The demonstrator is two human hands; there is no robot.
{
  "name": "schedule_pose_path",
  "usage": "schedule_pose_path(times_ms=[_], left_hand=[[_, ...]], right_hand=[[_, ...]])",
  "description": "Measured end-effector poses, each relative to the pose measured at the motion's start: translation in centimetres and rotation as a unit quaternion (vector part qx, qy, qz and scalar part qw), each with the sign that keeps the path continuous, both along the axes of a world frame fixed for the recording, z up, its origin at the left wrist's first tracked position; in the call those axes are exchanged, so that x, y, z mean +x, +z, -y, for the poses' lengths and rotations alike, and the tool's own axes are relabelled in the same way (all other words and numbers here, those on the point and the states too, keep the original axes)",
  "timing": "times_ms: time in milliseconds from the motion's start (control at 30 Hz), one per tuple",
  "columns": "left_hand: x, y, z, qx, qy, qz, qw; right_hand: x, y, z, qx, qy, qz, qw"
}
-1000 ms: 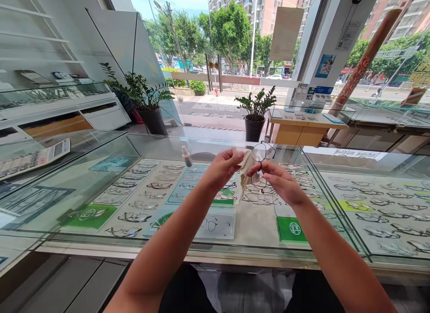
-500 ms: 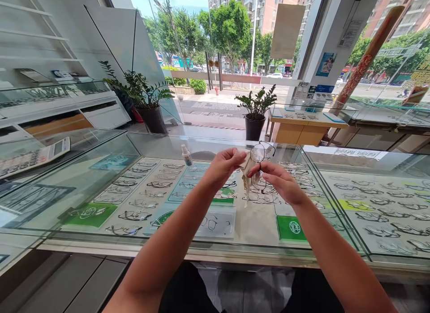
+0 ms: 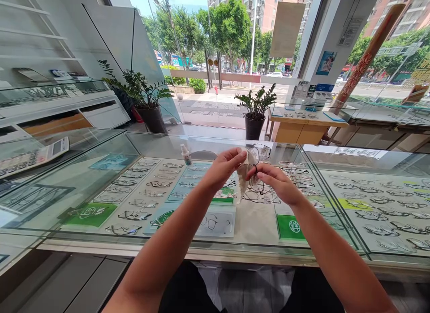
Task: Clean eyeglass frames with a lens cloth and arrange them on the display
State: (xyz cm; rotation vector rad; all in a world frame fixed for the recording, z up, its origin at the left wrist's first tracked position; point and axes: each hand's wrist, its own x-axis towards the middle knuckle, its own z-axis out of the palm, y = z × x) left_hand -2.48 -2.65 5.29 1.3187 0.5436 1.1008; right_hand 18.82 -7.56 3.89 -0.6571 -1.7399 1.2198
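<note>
A pale cleaning cloth [image 3: 243, 182] is pinched in my left hand [image 3: 227, 166], its loose end hanging below the fingers. Thin dark-rimmed eyeglasses [image 3: 254, 157] are gripped near the bridge by my right hand [image 3: 276, 180]. The glasses are turned upright, one lens above the right fingers and the other below. The cloth lies against the upper lens at its left edge, where my left fingertips are; whether they press both faces of the lens is hidden. Both hands are raised over the glass display case [image 3: 251, 223].
Rows of spectacle frames [image 3: 159, 184] lie inside the case. On its top stand a small spray bottle [image 3: 186, 156] and, far left, a calculator [image 3: 50, 152]. Potted plants [image 3: 254, 124] stand beyond the counter, and a wooden display table [image 3: 302, 129] is at the back right.
The glasses have turned and shifted slightly left, closer to my left hand. The cloth's hanging end has swung left and now looks wider.
</note>
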Motion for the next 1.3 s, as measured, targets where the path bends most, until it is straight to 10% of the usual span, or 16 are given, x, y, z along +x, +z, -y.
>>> schedule_pose_path(times_ms=[700, 1033, 1300], left_hand=[[1.6, -0.7, 1.0, 0.120, 0.106, -0.013, 0.987], [2.1, -0.6, 1.4, 0.003, 0.088, 0.048, 0.995], [2.2, -0.5, 1.8, 0.144, 0.136, 0.011, 0.980]], right_hand=[[-0.1, -0.9, -0.5, -0.045, 0.029, -0.049, 0.997], [-0.1, -0.7, -0.2, -0.029, 0.035, -0.028, 0.999], [-0.3, -0.1, 0.4, -0.010, 0.025, -0.015, 1.000]])
